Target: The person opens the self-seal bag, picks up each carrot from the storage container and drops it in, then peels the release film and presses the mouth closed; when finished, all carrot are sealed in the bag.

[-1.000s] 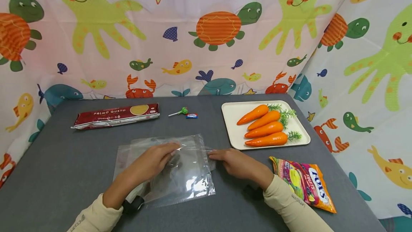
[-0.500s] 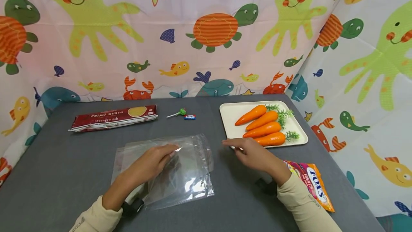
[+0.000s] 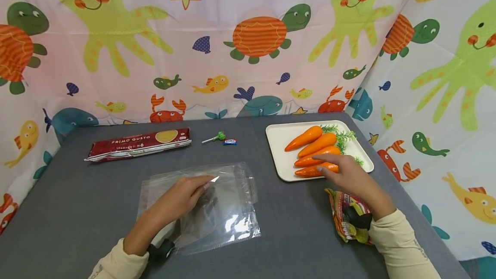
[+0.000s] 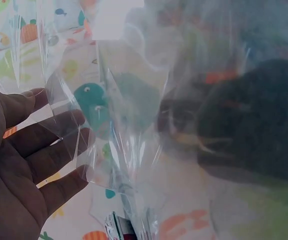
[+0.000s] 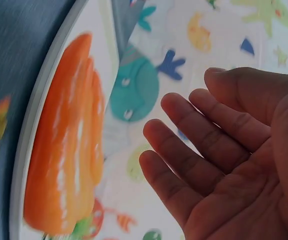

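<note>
By the carrots (image 3: 315, 146), right grip (image 3: 350, 175) newly arrived, fingers extended — left grip (image 3: 186, 193) still pinching clear bag (image 3: 229, 201)

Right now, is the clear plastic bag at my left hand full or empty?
Empty, it seems: in the head view the grey table shows through the clear plastic bag, and nothing is visible inside.
</note>
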Action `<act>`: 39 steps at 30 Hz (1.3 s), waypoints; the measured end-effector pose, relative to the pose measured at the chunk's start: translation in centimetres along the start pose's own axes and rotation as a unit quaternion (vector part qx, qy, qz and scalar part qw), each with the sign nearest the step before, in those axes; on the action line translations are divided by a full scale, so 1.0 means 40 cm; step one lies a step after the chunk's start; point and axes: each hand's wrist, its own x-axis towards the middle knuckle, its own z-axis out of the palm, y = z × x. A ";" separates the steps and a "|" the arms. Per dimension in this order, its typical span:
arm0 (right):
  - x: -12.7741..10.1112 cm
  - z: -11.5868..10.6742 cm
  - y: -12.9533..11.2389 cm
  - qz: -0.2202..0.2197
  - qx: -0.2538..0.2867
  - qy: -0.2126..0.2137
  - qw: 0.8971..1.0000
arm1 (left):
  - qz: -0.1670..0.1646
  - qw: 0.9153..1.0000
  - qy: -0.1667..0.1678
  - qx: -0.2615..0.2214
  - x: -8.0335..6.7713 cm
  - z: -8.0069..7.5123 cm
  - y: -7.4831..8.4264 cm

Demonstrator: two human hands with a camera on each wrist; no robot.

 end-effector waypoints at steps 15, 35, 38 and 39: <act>-0.025 -0.067 0.129 0.087 -0.037 -0.005 0.995 | 0.002 1.000 0.001 -0.001 -0.004 -0.008 0.013; -0.041 -0.077 0.199 0.144 0.000 -0.060 0.988 | -0.021 1.000 -0.014 -0.014 0.020 -0.016 0.019; -0.042 -0.069 0.208 0.135 0.015 -0.063 0.989 | -0.030 0.999 -0.015 -0.015 0.015 -0.015 0.017; -0.044 -0.067 0.211 0.133 0.017 -0.063 0.989 | -0.030 0.999 -0.016 -0.014 0.015 -0.014 0.017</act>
